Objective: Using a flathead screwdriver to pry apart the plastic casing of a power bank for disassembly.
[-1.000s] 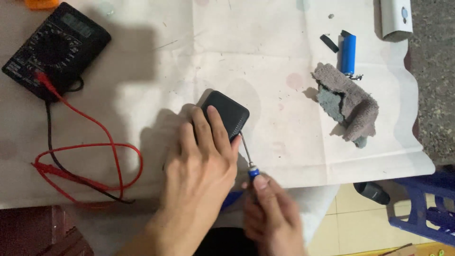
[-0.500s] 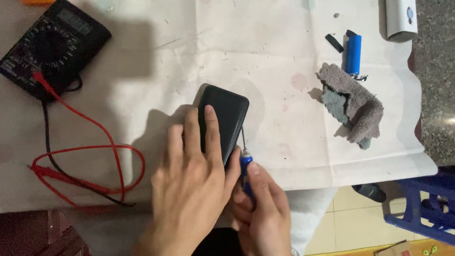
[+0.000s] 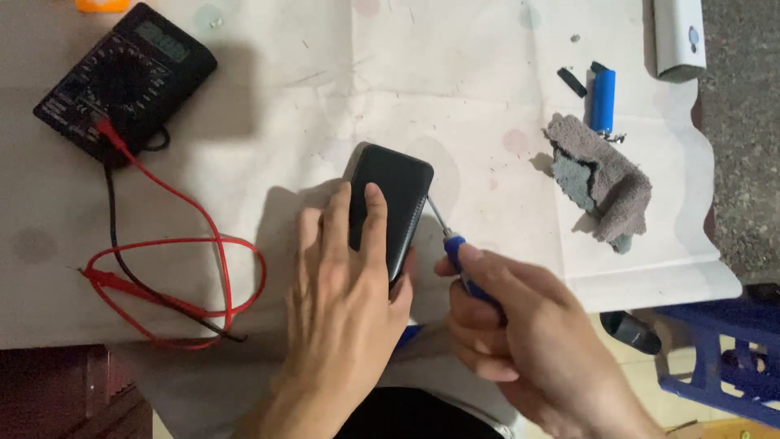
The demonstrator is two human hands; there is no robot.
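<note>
A white sheet (image 3: 487, 49) covers the table, tiled floor showing beyond its edge. Near the middle lies a black case (image 3: 390, 207). The left hand (image 3: 341, 301) presses flat on it, fingers spread. The right hand (image 3: 520, 341), beside the case, grips a screwdriver (image 3: 451, 244), tip seemingly at the case's edge. Left of the case sits a multimeter (image 3: 126, 77); right, a grey cloth (image 3: 601, 179) and blue cell (image 3: 602, 99).

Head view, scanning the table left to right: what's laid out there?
Black multimeter with red and black leads → left hand pressing the black slab-shaped device → right hand holding a blue-handled screwdriver → grey cloth.
</note>
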